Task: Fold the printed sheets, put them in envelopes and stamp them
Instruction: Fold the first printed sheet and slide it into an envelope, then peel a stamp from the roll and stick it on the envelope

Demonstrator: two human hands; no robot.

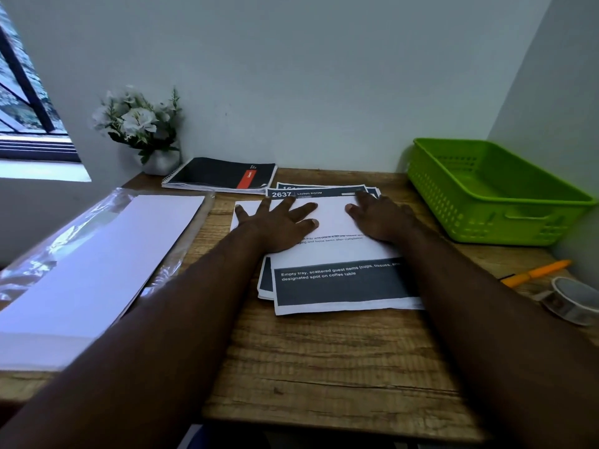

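Both grips lie flat, fingers straight: left hand (275,222) and right hand (379,218) press the folded sheet (330,218) atop the stack (340,286); its crease runs left-right, envelopes (107,254) lie leftward.

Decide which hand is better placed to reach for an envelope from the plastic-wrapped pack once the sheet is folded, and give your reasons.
Left. The left hand lies nearer the envelope pack on the desk's left; the right hand would have to cross over the printed sheets.

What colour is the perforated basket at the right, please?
The basket is bright lime green, seen in the head view.
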